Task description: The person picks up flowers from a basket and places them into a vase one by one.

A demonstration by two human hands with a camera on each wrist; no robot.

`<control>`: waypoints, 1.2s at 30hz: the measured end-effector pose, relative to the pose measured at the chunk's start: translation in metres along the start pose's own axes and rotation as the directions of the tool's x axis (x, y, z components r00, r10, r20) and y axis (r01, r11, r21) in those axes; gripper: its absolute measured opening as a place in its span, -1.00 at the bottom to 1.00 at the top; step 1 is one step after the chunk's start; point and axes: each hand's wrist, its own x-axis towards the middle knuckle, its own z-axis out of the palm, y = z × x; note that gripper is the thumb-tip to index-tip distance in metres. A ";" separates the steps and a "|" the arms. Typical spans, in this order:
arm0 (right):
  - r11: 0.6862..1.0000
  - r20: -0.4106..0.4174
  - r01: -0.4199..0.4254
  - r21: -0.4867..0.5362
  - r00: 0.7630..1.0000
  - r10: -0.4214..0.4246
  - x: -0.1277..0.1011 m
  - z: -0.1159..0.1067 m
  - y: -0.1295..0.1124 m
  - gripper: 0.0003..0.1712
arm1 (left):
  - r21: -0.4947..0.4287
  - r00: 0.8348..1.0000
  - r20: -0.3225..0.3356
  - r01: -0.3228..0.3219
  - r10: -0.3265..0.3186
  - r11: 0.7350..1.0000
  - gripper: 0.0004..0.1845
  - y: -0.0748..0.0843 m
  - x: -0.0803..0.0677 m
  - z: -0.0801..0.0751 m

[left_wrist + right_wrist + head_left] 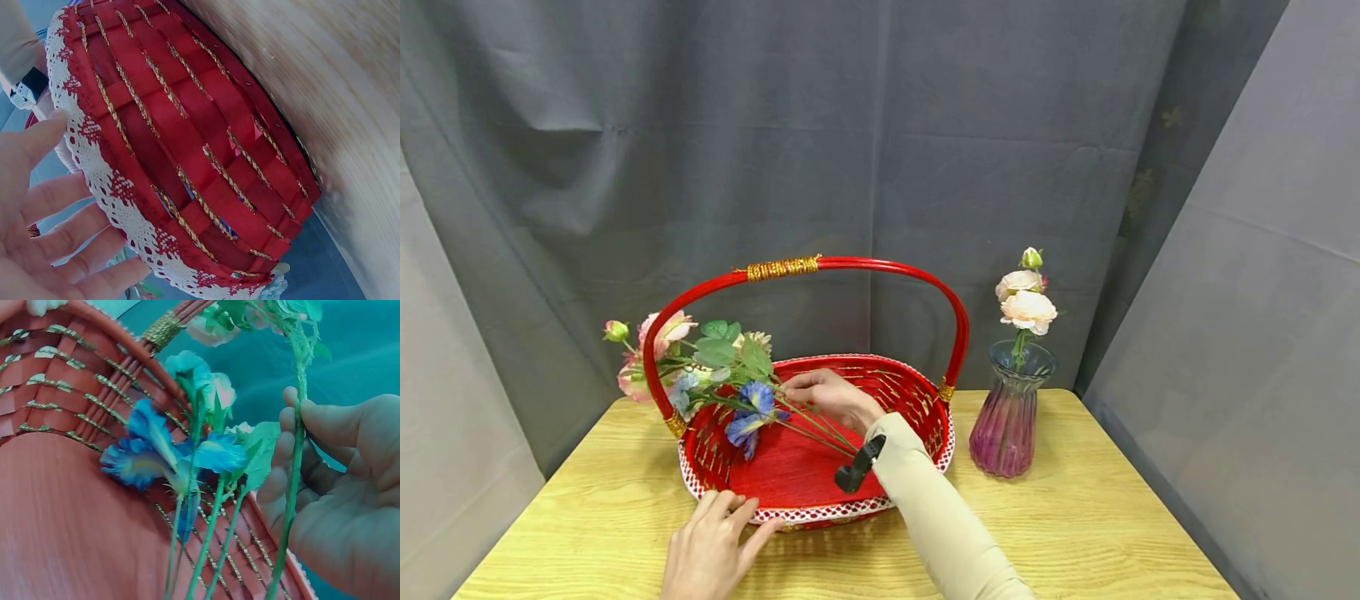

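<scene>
My right hand (831, 396) is over the inside of a red woven basket (790, 475), pinching a green flower stem (295, 469) between thumb and fingers. The stem runs up to leafy growth at the top of the right wrist view. Beside it lie a blue iris (147, 450) and other stems, leaning over the basket's left side. Several pink blooms (670, 329) and green leaves (715, 350) spread past the handle there. My left hand (711, 542) rests at the front left rim, its fingers (59, 194) fairly straight and touching the white lace edging (112, 194).
A tall arched red handle (887, 265) with gold binding spans the basket. To its right, a glass vase (1007, 425), clear above and purple below, holds pale peach flowers (1028, 311). The wooden table (1075, 517) backs onto a grey curtain (1000, 167).
</scene>
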 end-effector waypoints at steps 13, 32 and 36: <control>0.995 -0.012 0.054 -0.090 0.998 -0.055 -0.019 -0.023 -0.028 -0.73 | -0.026 0.998 -0.050 -0.024 0.023 0.999 -0.49 -0.003 0.000 0.003; 0.912 -0.172 0.070 -0.405 0.973 -0.151 -0.064 -0.043 -0.055 -0.82 | -0.036 0.997 -0.070 -0.038 0.035 0.999 -0.35 -0.002 -0.003 0.003; 0.903 -0.170 0.075 -0.424 0.972 -0.161 -0.073 -0.051 -0.057 -0.84 | -0.021 1.000 -0.009 -0.003 0.003 1.000 -0.53 -0.001 -0.001 0.001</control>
